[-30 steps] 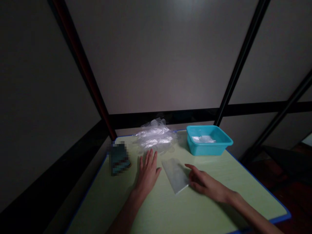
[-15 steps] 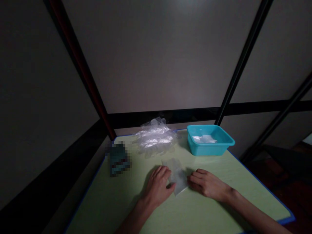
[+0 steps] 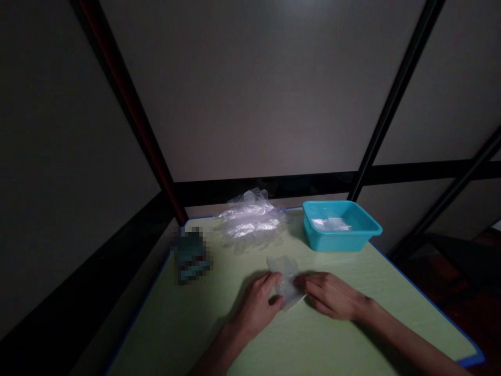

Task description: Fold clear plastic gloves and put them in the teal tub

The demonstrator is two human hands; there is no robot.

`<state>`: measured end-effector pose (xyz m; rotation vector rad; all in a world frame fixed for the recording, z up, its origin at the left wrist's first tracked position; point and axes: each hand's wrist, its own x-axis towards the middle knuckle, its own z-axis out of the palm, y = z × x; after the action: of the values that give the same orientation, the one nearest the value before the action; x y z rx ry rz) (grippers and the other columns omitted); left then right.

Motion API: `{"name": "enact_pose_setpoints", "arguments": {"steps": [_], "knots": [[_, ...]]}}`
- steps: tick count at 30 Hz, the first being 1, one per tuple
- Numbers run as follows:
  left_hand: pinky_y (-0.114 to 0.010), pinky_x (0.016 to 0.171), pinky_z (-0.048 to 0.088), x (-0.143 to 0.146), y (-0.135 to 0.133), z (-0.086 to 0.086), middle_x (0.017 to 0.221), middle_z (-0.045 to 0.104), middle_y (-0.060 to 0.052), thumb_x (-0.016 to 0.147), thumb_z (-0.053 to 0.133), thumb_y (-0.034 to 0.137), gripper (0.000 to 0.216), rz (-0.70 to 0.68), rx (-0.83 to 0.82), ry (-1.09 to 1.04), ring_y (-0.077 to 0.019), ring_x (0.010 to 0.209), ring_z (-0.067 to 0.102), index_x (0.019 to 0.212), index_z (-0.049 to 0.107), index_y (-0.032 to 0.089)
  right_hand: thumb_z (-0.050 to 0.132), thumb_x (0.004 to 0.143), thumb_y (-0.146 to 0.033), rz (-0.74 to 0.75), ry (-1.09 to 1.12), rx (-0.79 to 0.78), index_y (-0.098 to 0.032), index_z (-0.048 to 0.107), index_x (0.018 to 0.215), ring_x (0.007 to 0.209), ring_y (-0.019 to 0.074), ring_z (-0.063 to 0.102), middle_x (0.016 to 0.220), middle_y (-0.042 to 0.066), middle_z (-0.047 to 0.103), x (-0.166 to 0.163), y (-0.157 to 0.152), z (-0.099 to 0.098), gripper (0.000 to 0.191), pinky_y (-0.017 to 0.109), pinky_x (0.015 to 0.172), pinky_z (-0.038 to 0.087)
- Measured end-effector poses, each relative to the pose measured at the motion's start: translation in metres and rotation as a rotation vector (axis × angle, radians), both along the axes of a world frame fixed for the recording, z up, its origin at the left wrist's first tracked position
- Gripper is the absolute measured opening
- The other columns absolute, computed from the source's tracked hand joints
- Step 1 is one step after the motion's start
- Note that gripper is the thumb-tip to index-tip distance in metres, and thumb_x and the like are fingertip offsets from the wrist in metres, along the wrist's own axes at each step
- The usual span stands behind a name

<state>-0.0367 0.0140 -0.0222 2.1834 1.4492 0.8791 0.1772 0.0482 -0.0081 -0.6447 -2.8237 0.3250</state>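
Observation:
A thin, see-through disposable plastic glove (image 3: pixel 290 284) lies flattened on the table between my hands, its upper end crinkled. My left hand (image 3: pixel 261 302) rests at its left edge, thumb and forefinger apart with the tips touching the plastic. From the other side my right hand (image 3: pixel 326 293) has its fingers bunched together on the glove's right edge, pinching it. Behind them a loose pile of similar clear plastic gloves (image 3: pixel 252 222) is spread near the table's back edge.
A turquoise plastic basin (image 3: pixel 340 242) with some clear plastic pieces (image 3: pixel 332 224) in it stands at the back right. A blurred dark item (image 3: pixel 191 258) is on the left of the pale green table (image 3: pixel 309 344), which has a blue edge. A panelled wall (image 3: pixel 266 104) rises behind.
My right hand has moved left over the glove, its fingertips now farther in. My left thumb and forefinger have bent closer together. The glove's right side looks drawn inward.

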Motion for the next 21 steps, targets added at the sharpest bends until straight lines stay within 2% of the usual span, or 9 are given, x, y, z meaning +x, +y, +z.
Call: {"name": "enact_pose_setpoints", "arguments": {"steps": [4, 7, 10, 14, 18, 21], "knots": [[-0.03, 0.076, 0.046, -0.004, 0.004, -0.004, 0.086, 0.065, -0.003, 0.073, 0.048, 0.008, 0.035, 0.028, -0.049, -0.115, -0.0176, 0.081, 0.059, 0.105, 0.053, 0.019, 0.033, 0.086, -0.021, -0.179, 0.145, -0.227, -0.019, 0.049, 0.09, 0.071, 0.0163, 0.055, 0.08, 0.005, 0.059, -0.003, 0.008, 0.005, 0.016, 0.029, 0.066, 0.042], [-0.028, 0.074, 0.046, -0.006, 0.006, -0.004, 0.084, 0.064, -0.004, 0.076, 0.041, 0.007, 0.036, 0.036, -0.07, -0.208, -0.0158, 0.08, 0.059, 0.109, 0.05, 0.017, 0.032, 0.087, -0.024, -0.269, 0.262, -0.308, -0.019, 0.044, 0.087, 0.06, 0.0137, 0.049, 0.068, 0.0, 0.053, -0.011, 0.02, 0.005, 0.013, 0.025, 0.057, 0.038], [-0.025, 0.07, 0.047, -0.005, 0.009, -0.006, 0.08, 0.063, -0.003, 0.074, 0.044, 0.009, 0.037, 0.051, -0.085, -0.283, -0.0144, 0.076, 0.06, 0.111, 0.048, 0.016, 0.033, 0.086, -0.024, -0.288, 0.321, -0.336, -0.02, 0.041, 0.085, 0.055, 0.0117, 0.045, 0.062, -0.003, 0.047, -0.022, 0.034, 0.003, 0.009, 0.022, 0.052, 0.035], [-0.026, 0.063, 0.048, 0.001, 0.015, -0.015, 0.071, 0.062, 0.001, 0.068, 0.055, 0.011, 0.041, 0.17, -0.087, -0.368, -0.0143, 0.067, 0.06, 0.108, 0.047, 0.016, 0.034, 0.084, -0.024, -0.341, 0.407, -0.385, -0.019, 0.039, 0.081, 0.049, 0.0101, 0.043, 0.056, -0.006, 0.044, -0.038, 0.048, -0.008, 0.008, 0.019, 0.045, 0.032], [-0.024, 0.06, 0.049, 0.004, 0.024, -0.024, 0.064, 0.058, 0.004, 0.067, 0.053, 0.005, 0.044, 0.267, -0.141, -0.527, -0.013, 0.062, 0.061, 0.108, 0.042, 0.016, 0.033, 0.083, -0.023, -0.435, 0.49, -0.388, -0.019, 0.037, 0.088, 0.041, 0.01, 0.038, 0.048, -0.008, 0.038, -0.048, 0.054, -0.024, 0.007, 0.018, 0.037, 0.027], [-0.023, 0.059, 0.049, 0.004, 0.028, -0.026, 0.063, 0.056, 0.006, 0.065, 0.054, 0.002, 0.055, 0.311, -0.177, -0.579, -0.0128, 0.062, 0.062, 0.115, 0.034, 0.017, 0.031, 0.085, -0.024, -0.522, 0.561, -0.319, -0.018, 0.037, 0.095, 0.047, 0.0123, 0.043, 0.054, -0.005, 0.044, -0.048, 0.052, -0.028, 0.014, 0.021, 0.041, 0.033]]}}
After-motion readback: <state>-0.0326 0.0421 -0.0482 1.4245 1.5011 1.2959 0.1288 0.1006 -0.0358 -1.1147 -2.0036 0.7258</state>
